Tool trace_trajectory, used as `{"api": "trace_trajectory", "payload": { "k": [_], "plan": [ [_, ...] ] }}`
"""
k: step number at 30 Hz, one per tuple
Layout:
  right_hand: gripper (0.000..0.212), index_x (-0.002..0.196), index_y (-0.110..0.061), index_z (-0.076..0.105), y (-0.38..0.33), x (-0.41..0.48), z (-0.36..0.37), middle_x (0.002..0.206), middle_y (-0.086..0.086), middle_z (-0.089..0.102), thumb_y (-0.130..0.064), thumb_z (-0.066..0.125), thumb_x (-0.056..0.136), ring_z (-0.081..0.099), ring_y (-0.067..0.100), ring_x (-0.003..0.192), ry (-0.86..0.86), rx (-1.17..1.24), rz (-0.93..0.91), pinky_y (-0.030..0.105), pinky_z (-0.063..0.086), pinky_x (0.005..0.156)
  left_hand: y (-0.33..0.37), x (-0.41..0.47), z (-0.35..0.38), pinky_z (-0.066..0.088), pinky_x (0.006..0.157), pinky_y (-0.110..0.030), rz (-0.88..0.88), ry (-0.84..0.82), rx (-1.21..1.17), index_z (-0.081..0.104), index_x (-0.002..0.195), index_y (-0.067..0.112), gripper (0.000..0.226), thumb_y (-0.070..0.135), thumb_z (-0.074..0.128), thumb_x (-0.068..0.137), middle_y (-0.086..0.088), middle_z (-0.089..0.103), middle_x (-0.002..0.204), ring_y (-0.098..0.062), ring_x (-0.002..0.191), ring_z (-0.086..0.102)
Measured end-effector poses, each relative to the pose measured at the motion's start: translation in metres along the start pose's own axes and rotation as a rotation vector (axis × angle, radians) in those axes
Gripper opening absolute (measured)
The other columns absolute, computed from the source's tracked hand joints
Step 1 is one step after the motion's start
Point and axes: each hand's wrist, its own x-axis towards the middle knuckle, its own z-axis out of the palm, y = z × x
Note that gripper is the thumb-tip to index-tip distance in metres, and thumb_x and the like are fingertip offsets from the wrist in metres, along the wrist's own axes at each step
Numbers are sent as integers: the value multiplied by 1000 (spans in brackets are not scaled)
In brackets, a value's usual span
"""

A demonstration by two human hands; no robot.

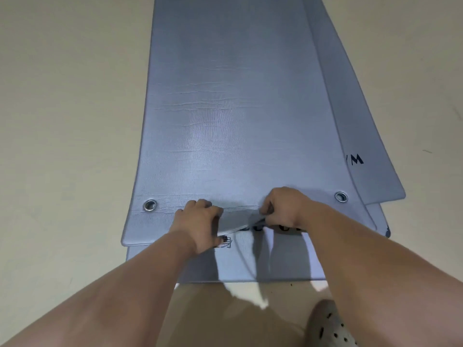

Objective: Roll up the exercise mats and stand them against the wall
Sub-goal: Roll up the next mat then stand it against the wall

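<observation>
Blue-grey exercise mats lie stacked flat on the floor, running away from me. The top mat (233,116) has a metal eyelet near each near corner. My left hand (198,221) and my right hand (283,209) both pinch the middle of its near edge, which is lifted and folded a little. Beneath it a second mat (283,266) sticks out toward me, with dark print partly hidden by my hands. A third mat (370,146) shows along the right side with dark letters on it.
Pale cream floor (62,121) surrounds the stack on the left, right and near side. My foot in a white perforated clog (328,326) stands at the bottom right, just short of the mats.
</observation>
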Motion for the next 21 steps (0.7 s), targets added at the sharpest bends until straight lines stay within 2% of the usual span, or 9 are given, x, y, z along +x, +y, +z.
{"api": "trace_trajectory", "payload": {
  "k": [4,5,7,8,10,14,16,18,21],
  "plan": [
    [11,81,-28,72,-4,5,-14,77,-13,56,-19,73,88,57,19,87,-14,13,46,22,39,63,-5,0,-10,51,90,-34,-39,66,-254,70,114,32,34,56,66,91,4,70,108,-25,109,63],
    [6,92,-25,76,-6,4,-17,86,-10,59,-21,72,91,57,20,92,-5,-7,43,23,41,70,-5,1,-17,50,85,-31,-55,77,-315,73,109,30,27,51,66,93,4,71,102,-25,105,65],
    [19,114,-19,77,-9,2,-24,111,-2,65,-26,68,98,60,23,107,29,4,70,28,47,88,-5,6,-34,45,76,-31,-80,117,-307,72,96,26,24,47,62,98,1,68,93,-26,95,64],
    [22,118,-17,75,-11,1,-29,118,2,66,-28,66,100,60,25,111,52,26,89,31,49,94,-3,10,-44,44,75,-32,-91,134,-269,70,93,22,28,46,58,100,-2,67,95,-26,92,61],
    [23,116,-17,74,-15,-2,-39,117,6,68,-32,62,103,61,27,108,88,27,113,32,48,90,1,18,-66,44,77,-33,-111,131,-207,69,98,14,35,44,52,103,-9,66,101,-29,94,58],
    [32,80,-17,57,-29,-3,-58,86,0,55,-37,58,106,52,26,89,37,-37,70,31,37,68,-6,20,-101,43,83,-35,-143,-34,-143,69,108,0,47,42,48,106,-16,64,108,-34,105,60],
    [36,76,-19,51,-40,-3,-59,81,-4,49,-38,58,105,50,25,89,1,-31,53,32,36,70,-19,14,-106,43,89,-35,-159,-105,-138,70,110,-2,49,42,50,106,-16,65,113,-33,110,60],
    [26,93,-17,61,-51,0,-53,91,-4,55,-41,60,104,53,25,97,-8,1,49,30,39,80,-31,9,-102,44,90,-35,-190,-132,-179,72,111,1,47,42,52,104,-15,66,116,-32,111,61],
    [37,127,-20,61,-62,1,-28,122,2,64,-48,59,102,59,28,114,134,-58,138,35,45,89,-39,11,-80,44,85,-34,-231,-101,-163,70,115,3,47,43,49,105,-15,66,117,-32,107,61]
  ]
}}
